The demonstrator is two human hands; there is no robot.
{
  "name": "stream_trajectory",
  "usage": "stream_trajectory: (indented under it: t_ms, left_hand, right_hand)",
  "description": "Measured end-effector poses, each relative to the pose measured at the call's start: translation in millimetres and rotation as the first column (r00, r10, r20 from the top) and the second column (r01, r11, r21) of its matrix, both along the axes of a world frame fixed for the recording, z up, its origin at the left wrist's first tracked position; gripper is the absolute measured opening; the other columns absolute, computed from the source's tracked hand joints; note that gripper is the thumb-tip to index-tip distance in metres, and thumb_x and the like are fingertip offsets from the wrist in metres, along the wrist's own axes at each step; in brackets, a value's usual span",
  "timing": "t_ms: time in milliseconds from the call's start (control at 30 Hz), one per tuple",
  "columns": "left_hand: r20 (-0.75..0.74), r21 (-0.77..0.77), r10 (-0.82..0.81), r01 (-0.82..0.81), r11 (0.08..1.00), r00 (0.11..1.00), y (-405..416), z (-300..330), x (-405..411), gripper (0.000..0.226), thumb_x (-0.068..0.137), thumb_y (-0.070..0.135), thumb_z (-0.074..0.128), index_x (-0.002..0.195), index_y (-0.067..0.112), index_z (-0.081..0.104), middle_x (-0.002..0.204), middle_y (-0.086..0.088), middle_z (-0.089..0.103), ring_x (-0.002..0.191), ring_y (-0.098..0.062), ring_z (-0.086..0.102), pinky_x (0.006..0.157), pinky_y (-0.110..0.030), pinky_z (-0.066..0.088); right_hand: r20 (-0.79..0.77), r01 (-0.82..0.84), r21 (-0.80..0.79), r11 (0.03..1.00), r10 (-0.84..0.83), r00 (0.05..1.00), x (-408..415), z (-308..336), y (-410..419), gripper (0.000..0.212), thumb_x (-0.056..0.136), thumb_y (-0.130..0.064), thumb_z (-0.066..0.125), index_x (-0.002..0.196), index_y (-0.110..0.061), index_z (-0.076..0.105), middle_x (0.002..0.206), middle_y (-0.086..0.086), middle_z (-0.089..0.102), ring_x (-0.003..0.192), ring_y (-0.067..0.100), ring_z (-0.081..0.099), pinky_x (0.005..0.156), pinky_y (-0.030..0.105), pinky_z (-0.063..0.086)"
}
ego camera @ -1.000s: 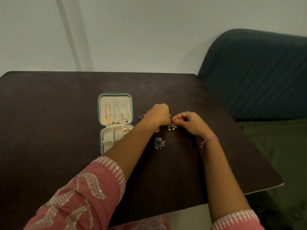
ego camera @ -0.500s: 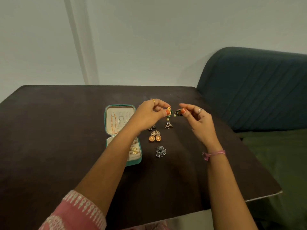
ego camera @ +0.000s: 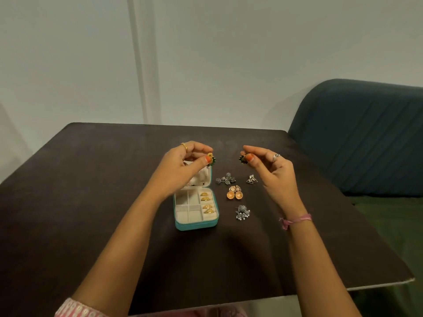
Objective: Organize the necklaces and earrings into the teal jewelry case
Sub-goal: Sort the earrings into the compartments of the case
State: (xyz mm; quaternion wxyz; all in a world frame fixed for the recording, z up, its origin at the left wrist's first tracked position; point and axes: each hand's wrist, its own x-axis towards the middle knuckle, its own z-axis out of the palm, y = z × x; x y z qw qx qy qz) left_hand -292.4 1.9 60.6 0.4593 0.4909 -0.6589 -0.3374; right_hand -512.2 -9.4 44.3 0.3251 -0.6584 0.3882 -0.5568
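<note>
The open teal jewelry case lies mid-table, gold rings in its right slots; my left arm hides most of its lid. Raised above the lid, my left hand pinches a green-and-gold earring. My right hand pinches the matching green earring above the table, a gap between the two. On the table right of the case lie silver flower earrings, dark triangular earrings, orange-gold round earrings and silver cluster earrings.
The dark brown table ends in a pale front edge at the lower right. A dark teal upholstered seat stands to the right, with a green cushion below it. A white wall is behind.
Both hands rose from the table with the green earring pair, then drew apart, one earring in each. The view tilted upward and the case's lower tray came into sight.
</note>
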Motion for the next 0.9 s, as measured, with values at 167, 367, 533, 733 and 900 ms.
stream_trajectory:
  t_ms: [167,367,533,733,900]
  left_hand:
    - [0.092,0.051,0.073,-0.078,0.996,0.993,5,-18,28,0.02,0.086,0.015,0.068,0.101,0.028,0.066,0.096,0.008,0.07,0.089,-0.002,0.066,0.083,-0.019,0.055]
    - [0.33,0.059,0.176,-0.206,0.977,0.928,10,-44,33,0.023,0.087,0.017,0.068,0.11,0.02,0.067,0.091,0.015,0.066,0.079,0.006,0.062,0.065,0.001,0.044]
    - [0.431,0.089,0.208,-0.271,0.959,0.878,11,-57,27,0.027,0.091,0.018,0.062,0.118,0.02,0.065,0.088,0.016,0.061,0.073,0.007,0.057,0.061,-0.001,0.04]
    - [0.437,0.086,0.234,-0.299,0.95,0.868,12,-66,22,0.028,0.091,0.018,0.062,0.119,0.019,0.066,0.108,0.005,0.068,0.076,0.004,0.053,0.072,-0.006,0.04]
    - [0.453,0.121,0.248,-0.334,0.935,0.857,10,-72,21,0.029,0.092,0.021,0.061,0.121,0.02,0.065,0.119,0.002,0.065,0.096,-0.003,0.058,0.081,-0.018,0.047]
  right_hand:
    - [0.037,-0.058,0.06,0.997,0.055,0.998,28,-9,1,0.023,0.091,-0.011,0.06,0.113,-0.015,0.067,0.103,0.001,0.072,0.1,0.014,0.068,0.088,0.028,0.054]
    - [-0.032,-0.114,0.13,0.985,0.119,0.992,46,-24,-2,0.027,0.092,-0.008,0.058,0.117,-0.015,0.064,0.112,-0.002,0.069,0.106,0.008,0.065,0.086,0.022,0.054]
    - [-0.096,-0.094,0.15,0.984,0.109,0.989,51,-33,-5,0.027,0.091,-0.009,0.06,0.116,-0.017,0.065,0.114,-0.004,0.068,0.107,0.006,0.063,0.089,0.023,0.053]
    - [-0.165,-0.087,0.159,0.983,0.113,0.98,50,-39,-2,0.027,0.091,-0.012,0.06,0.117,-0.018,0.065,0.112,-0.008,0.066,0.108,-0.001,0.061,0.086,0.016,0.051]
    - [-0.203,-0.088,0.182,0.979,0.125,0.971,52,-40,0,0.027,0.091,-0.012,0.061,0.116,-0.018,0.066,0.11,-0.012,0.065,0.103,-0.007,0.06,0.076,0.01,0.05]
